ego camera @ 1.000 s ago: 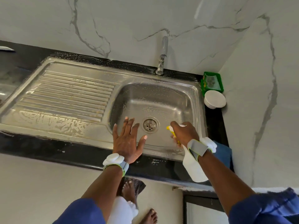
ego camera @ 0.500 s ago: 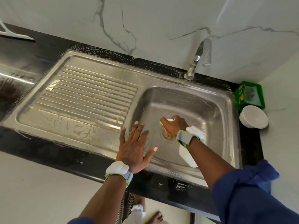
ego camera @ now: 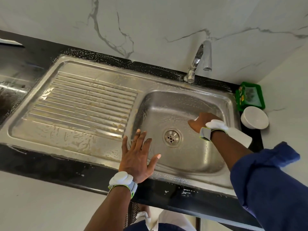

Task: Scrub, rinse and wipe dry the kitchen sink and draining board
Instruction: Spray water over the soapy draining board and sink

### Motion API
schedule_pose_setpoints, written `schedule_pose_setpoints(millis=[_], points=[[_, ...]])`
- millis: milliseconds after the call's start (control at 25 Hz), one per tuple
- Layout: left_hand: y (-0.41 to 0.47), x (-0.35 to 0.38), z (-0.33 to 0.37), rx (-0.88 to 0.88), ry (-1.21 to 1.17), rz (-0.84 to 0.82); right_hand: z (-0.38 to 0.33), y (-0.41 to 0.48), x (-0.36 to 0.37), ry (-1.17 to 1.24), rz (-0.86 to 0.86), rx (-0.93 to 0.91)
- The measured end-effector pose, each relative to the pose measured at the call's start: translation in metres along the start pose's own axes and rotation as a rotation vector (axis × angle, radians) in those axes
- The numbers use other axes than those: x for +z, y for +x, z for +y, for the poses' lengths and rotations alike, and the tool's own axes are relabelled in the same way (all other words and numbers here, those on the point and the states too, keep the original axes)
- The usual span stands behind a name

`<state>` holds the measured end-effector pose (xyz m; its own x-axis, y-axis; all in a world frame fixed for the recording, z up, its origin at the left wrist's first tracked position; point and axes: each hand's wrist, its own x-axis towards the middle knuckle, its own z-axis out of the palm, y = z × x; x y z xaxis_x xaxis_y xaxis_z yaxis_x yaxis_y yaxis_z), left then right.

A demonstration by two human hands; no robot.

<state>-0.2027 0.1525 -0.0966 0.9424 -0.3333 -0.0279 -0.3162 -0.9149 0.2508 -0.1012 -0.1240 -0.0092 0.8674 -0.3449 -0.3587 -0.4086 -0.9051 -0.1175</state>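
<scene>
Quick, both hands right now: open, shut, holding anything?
Left hand: open, fingers spread, at the front rim of the sink.
Right hand: gripping a white bottle, down in the sink.

From the head camera I look down into a kitchen corner. The back wall (ego camera: 150, 22) is white with a marble pattern, thin grey veins running across it. A side wall (ego camera: 286, 67) of the same finish meets it on the right. A polished black countertop (ego camera: 23, 69) runs along the back wall, speckled with white droplets near the wall. At its left end I see a bright glare (ego camera: 13, 88) of reflected light. A green tray (ego camera: 250, 97) sits in the corner, and a round white bowl (ego camera: 255, 118) is just in front of it. Below the counter, the front panel (ego camera: 41, 202) is plain white. The lighting is soft and even.
</scene>
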Motion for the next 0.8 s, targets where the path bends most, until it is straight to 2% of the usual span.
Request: schedule_pose_setpoints(millis=[200, 320, 400, 480, 520, 640, 680, 720, 800], points=[[0.001, 0.003, 0.000, 0.012, 0.001, 0.015, 0.029, -0.020, 0.018, 0.184, -0.118, 0.117], [0.000, 0.004, -0.001, 0.015, -0.009, 0.035, 0.024, -0.034, 0.030, 0.380, -0.203, 0.086], [0.001, 0.006, -0.001, 0.019, -0.013, 0.046, 0.016, -0.041, 0.033, 0.260, -0.121, -0.009], [0.001, 0.006, -0.003, 0.018, -0.010, 0.050, 0.004, -0.047, 0.028, 0.174, 0.037, -0.083], [0.001, 0.006, -0.002, 0.016, -0.008, 0.057, -0.003, -0.050, 0.021, 0.281, 0.126, -0.089], [0.001, 0.006, -0.002, 0.003, -0.004, 0.072, -0.018, -0.040, -0.014, 1.045, 0.316, -0.016], [0.000, 0.007, -0.002, 0.000, -0.006, 0.074, -0.022, -0.037, -0.031, 1.221, 0.360, -0.004], [0.000, 0.006, -0.002, -0.001, -0.010, 0.086, -0.025, -0.034, -0.050, 1.333, 0.411, -0.011], [-0.001, 0.006, -0.002, -0.001, -0.007, 0.093, -0.027, -0.025, -0.081, 1.391, 0.482, -0.040]])
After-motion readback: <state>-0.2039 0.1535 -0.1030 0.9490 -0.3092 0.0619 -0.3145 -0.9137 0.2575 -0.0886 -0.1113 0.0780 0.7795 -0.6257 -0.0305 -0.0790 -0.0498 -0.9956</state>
